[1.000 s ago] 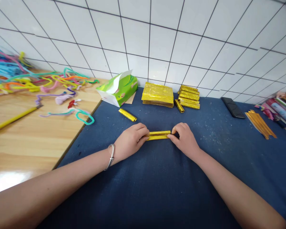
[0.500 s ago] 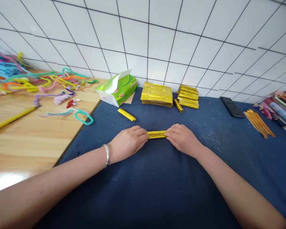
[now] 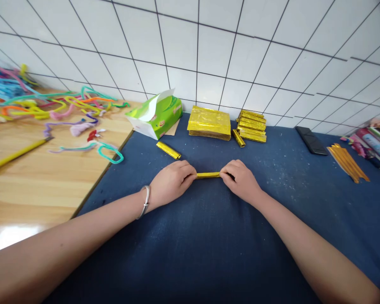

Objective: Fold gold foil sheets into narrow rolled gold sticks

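A narrow folded strip of gold foil paper [image 3: 208, 175] runs sideways between my two hands, over the dark blue cloth [image 3: 205, 245]. Its left end is pinched in the fingers of my left hand [image 3: 174, 179], which has a silver bangle on the wrist. My right hand [image 3: 240, 179] grips the other end, thumb and fingers closed; both ends are hidden by the fingers. Just beyond my left hand lies a folded gold piece [image 3: 168, 150]. Farther back sit a stack of gold foil sheets [image 3: 209, 122], a small gold roll [image 3: 238, 138] and a pile of folded gold strips [image 3: 252, 126].
A green tissue pack [image 3: 161, 114] stands by the tiled wall. At left, a wooden surface [image 3: 50, 185] holds colourful pipe cleaners [image 3: 34, 105] and a yellow pencil-like stick [image 3: 17, 155]. On the right are a black phone [image 3: 310, 140], orange-gold strips [image 3: 348, 162] and books [image 3: 378, 143].
The foil paper between my hands showed two parallel folds and is now one narrower strip. My fingers have closed over it, with the hands staying nearly in place. The view has shifted slightly.
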### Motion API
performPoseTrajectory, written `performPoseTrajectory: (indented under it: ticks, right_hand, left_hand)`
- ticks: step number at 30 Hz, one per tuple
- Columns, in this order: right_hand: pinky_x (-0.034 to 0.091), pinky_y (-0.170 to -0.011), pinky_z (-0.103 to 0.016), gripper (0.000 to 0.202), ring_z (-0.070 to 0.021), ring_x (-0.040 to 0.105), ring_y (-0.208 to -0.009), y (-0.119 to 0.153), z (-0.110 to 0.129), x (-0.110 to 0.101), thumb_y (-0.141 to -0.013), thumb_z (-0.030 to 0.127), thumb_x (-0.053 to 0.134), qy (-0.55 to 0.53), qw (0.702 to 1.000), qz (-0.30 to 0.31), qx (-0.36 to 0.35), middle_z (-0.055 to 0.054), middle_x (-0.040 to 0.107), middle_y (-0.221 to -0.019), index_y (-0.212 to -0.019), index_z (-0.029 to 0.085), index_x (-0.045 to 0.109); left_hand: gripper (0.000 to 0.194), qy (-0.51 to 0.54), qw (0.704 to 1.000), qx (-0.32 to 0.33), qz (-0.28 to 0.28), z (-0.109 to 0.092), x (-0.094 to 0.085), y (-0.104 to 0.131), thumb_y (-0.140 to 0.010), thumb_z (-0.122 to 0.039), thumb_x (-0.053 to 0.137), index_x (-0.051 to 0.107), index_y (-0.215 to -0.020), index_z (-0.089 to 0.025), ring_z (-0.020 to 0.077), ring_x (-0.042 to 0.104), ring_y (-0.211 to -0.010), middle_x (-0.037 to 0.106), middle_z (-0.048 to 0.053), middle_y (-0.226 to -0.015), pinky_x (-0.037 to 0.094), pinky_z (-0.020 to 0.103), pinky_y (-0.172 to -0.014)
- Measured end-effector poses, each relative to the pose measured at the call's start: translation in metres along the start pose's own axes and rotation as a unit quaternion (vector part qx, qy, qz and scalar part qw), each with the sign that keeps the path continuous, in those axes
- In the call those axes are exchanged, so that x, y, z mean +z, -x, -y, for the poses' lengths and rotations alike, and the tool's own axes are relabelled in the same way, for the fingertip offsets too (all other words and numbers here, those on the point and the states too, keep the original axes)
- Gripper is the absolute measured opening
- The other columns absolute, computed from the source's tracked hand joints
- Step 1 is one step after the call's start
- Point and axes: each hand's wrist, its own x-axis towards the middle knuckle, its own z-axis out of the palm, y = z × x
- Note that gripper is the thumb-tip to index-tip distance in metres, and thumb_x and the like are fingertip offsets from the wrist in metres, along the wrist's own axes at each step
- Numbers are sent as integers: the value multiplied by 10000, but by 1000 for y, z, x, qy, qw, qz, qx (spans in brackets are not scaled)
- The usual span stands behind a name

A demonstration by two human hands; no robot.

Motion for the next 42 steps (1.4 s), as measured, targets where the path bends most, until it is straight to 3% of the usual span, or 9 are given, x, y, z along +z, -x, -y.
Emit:
performPoseTrajectory:
  ticks: [8,11,15,22,27,32,37,42]
  right_hand:
    - [385,-767,-301,66,-169,497,-818,-1,2,5,-842,195,504,22,998,-12,58,-31,581,-822,-820,197,567]
    - [381,-808,-315,104,-183,497,-877,1,-1,5,-856,217,507,34,998,-9,44,-54,584,-902,-920,189,583]
    - [372,-834,-318,93,-183,494,-907,3,-5,3,-869,223,509,21,1000,11,5,-52,584,-907,-899,192,592]
    - [380,-822,-315,89,-171,499,-880,8,-6,0,-863,230,543,-4,999,17,-43,-48,599,-917,-929,188,585]
    - [377,-806,-327,146,-179,503,-879,15,-11,4,-893,229,492,33,997,-13,-70,-63,611,-910,-925,188,628]
    - [360,-796,-339,188,-187,506,-854,21,-18,1,-912,232,445,76,992,-75,-69,-62,630,-878,-919,183,627]
    - [338,-776,-329,220,-197,484,-853,22,-22,-8,-925,233,405,160,983,-82,-31,-79,616,-868,-927,166,614]
    - [306,-737,-328,236,-204,476,-846,18,-24,-11,-923,184,381,235,971,-25,-34,-82,617,-837,-860,159,607]
  left_hand:
    - [136,-21,997,-60,33,4,3,-7,-882,-275,459,553,-881,-178,159,547,-782,580,28,-809,432,286,-736]
    - [115,-9,996,-54,70,6,-2,-13,-873,-262,464,547,-901,-189,155,546,-783,580,20,-830,423,276,-717]
    - [116,0,995,-19,100,7,-7,-17,-865,-254,464,544,-820,-182,151,524,-790,551,21,-828,419,273,-730]
    - [128,-79,995,37,42,-9,5,-2,-899,-180,378,491,-843,-155,171,488,-786,528,57,-831,422,308,-747]
    - [186,-144,986,72,31,-16,12,1,-923,-184,336,507,-861,-141,185,494,-792,545,79,-836,423,323,-752]
    - [272,-160,982,97,25,-31,20,-28,-932,-284,398,495,-1141,-140,195,550,-943,604,89,-1018,419,318,-821]
    - [225,-213,971,99,40,-49,37,-69,-923,-232,384,596,-910,-156,179,605,-780,650,65,-818,393,309,-716]
    - [208,-231,965,123,13,-50,45,-81,-893,-179,392,579,-804,-167,182,594,-710,636,56,-744,360,320,-661]
